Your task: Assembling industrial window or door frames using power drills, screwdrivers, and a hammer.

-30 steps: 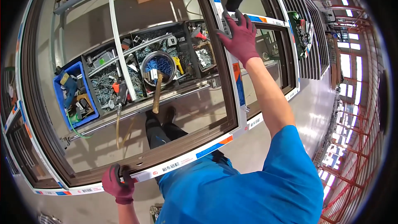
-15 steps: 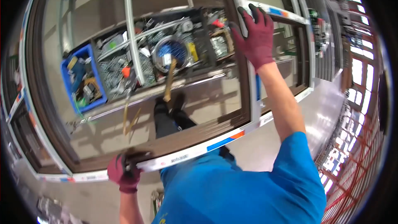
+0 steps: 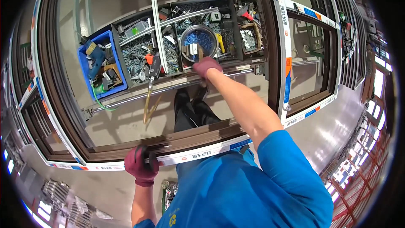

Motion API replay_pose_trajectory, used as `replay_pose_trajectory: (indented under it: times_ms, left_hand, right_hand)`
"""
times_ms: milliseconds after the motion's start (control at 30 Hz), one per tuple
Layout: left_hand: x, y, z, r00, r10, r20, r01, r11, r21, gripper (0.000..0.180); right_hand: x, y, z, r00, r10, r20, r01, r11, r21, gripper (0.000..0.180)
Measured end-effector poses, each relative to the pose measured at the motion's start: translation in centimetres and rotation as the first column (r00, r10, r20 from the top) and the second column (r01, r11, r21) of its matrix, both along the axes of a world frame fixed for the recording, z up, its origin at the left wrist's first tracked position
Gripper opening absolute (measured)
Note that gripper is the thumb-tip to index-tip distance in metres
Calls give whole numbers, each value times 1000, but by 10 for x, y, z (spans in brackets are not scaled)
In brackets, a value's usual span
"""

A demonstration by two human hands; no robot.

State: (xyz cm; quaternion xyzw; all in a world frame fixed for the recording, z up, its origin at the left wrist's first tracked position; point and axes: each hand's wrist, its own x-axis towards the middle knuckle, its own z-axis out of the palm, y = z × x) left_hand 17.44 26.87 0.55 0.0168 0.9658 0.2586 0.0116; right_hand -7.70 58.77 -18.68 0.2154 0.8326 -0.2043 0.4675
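A large brown window frame (image 3: 211,134) with white edging lies in front of me. My left hand (image 3: 142,164), in a maroon glove with dark fingertips, is closed over its near rail. Reaching across this rail, my gloved right hand (image 3: 206,66) is at the near edge of the parts tray, by a round metal bowl (image 3: 182,44) of blue-looking screws. The fingers curl round a wooden handle (image 3: 200,52) that shows above the glove; its working end is not clear. Left of that hand lies a dark power tool with an orange part (image 3: 155,65) and a hose.
The divided tray (image 3: 171,78) holds loose screws, a yellow-handled item (image 3: 220,43) and small fittings. A blue bin (image 3: 125,85) with tools stands at its left. Metal bars cross above the tray. Stacked profiles (image 3: 352,38) lie at the right, beyond a smaller frame section.
My right hand has left the frame's upright at the right and moved left and nearer, to the wooden handle by the bowl. My left hand stays on the near rail. The view has shifted.
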Motion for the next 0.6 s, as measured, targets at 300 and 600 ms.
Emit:
replay_pose_trajectory:
  times_ms: [300,600]
  left_hand:
    - [-3,3,-2,1000,-27,-8,26,998,-51,33]
    - [-8,11,13,1000,-15,-25,11,988,-154,25]
  right_hand:
    - [69,109,-11,768,-605,-211,469,755,-459,50]
    - [80,135,243,326,24,-945,-98,995,-9,49]
